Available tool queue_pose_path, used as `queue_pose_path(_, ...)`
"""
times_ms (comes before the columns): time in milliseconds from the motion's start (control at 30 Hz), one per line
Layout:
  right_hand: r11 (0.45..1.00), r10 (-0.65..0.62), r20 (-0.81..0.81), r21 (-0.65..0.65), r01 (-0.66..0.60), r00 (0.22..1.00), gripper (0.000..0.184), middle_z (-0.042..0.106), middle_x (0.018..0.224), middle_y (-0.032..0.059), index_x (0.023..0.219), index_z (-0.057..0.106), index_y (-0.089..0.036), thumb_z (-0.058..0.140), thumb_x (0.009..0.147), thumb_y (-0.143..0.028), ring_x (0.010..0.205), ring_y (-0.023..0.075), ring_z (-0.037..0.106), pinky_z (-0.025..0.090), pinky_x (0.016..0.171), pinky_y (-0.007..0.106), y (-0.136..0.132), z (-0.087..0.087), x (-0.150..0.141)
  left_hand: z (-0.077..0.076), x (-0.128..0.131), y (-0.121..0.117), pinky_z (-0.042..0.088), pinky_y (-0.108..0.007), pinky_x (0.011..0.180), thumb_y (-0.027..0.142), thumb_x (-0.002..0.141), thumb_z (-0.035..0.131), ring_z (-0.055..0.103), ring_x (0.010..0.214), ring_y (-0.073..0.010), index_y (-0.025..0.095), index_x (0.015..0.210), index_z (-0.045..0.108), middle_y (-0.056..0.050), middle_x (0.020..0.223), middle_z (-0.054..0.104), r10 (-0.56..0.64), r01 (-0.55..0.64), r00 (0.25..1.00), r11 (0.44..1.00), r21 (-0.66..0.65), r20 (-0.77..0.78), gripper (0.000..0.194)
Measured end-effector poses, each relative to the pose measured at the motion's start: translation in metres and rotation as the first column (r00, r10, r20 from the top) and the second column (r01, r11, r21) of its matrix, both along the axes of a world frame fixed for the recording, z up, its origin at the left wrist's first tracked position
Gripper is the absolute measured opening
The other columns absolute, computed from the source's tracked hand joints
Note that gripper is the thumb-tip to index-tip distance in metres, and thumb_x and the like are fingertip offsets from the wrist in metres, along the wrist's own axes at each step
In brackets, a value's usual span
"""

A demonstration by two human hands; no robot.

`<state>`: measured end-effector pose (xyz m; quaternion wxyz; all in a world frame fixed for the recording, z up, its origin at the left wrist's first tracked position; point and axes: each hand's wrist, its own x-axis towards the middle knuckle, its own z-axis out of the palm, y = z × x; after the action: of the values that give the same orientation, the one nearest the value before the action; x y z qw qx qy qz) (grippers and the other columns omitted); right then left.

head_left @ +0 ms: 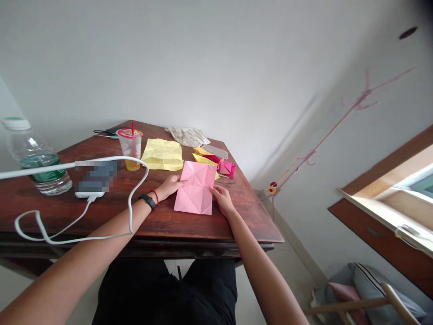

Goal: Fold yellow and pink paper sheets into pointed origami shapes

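Watching on my remote feed, I saw a person in black trousers (165, 293) seated at a dark wooden table (216, 223) below a white wall (203, 67), with a window (389, 203) and a pink coat rack (358, 106) off to the right and a cushion (358, 289) low in the corner. At the table's left stood a water bottle (37, 158) with a green label, beside a pixelated phone (96, 178) trailing a white charging cable (130, 212) that looped near the person's wrist. Farther along were a plastic cup (130, 149) of orange drink with a red straw, dark-handled scissors (106, 132), a crumpled white cloth (187, 136), a creased yellow sheet (162, 154), a smaller folded yellow paper (203, 158) and a folded magenta paper piece (226, 168). A pink creased sheet (196, 187) lay flat between the hands, toward the table's near edge. The left hand (171, 186), wearing a black wristband (147, 201) and a red string bracelet (154, 196), was partly open, its fingers over the sheet's left edge. The right hand (221, 201), also partly open, lay on the sheet's lower right edge. I could not tell whether either hand was gripping the paper or only pressing on it.
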<state>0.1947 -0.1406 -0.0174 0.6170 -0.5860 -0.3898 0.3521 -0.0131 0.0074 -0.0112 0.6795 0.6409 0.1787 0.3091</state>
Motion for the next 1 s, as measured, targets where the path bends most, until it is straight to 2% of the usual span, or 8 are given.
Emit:
queue_pose_path(333,1.000,0.008,-0.023,0.002,-0.008,1.000,0.038,0.069,0.073,-0.0001,0.082,0.070,-0.021,0.082,0.069,-0.055,0.063,0.0157,0.060,0.047,0.058,0.027,-0.002,0.001,-0.002,-0.002,0.001,0.003,0.052,-0.034,0.069,0.050,0.069,0.086,0.070,0.076,-0.0265,0.010,0.102,0.077,-0.012,0.089,0.078,0.002,-0.003,1.000,0.999,-0.042,-0.021,0.053)
queue_pose_path(667,0.999,0.034,-0.048,0.010,-0.033,0.998,0.038,0.073,0.076,0.0013,0.083,0.071,-0.020,0.084,0.069,-0.052,0.067,0.0179,0.063,0.050,0.062,0.029,-0.006,0.005,-0.006,0.005,-0.004,-0.002,0.051,-0.033,0.067,0.051,0.075,0.083,0.069,0.069,-0.0240,0.010,0.089,0.077,-0.010,0.078,0.077,-0.057,0.055,0.998,0.994,-0.097,-0.011,0.043)
queue_pose_path(833,0.999,0.032,-0.104,0.044,-0.028,0.994,0.039,0.075,0.080,0.0042,0.086,0.074,-0.019,0.082,0.072,-0.055,0.072,0.0207,0.066,0.052,0.067,0.031,-0.008,0.005,-0.004,0.013,-0.002,-0.012,0.054,-0.038,0.079,0.057,0.081,0.075,0.072,0.083,-0.0282,0.011,0.094,0.078,-0.012,0.086,0.079,-0.144,0.146,0.989,0.983,-0.111,0.026,0.048)
queue_pose_path(1000,0.997,0.026,-0.157,0.070,-0.015,0.987,0.038,0.077,0.084,0.0058,0.086,0.074,-0.020,0.083,0.072,-0.055,0.076,0.0230,0.069,0.053,0.070,0.033,-0.009,0.005,-0.002,0.016,0.000,-0.015,0.053,-0.040,0.086,0.057,0.081,0.075,0.072,0.095,-0.0314,0.013,0.103,0.078,-0.011,0.089,0.079,-0.185,0.189,0.982,0.976,-0.106,0.047,0.050)
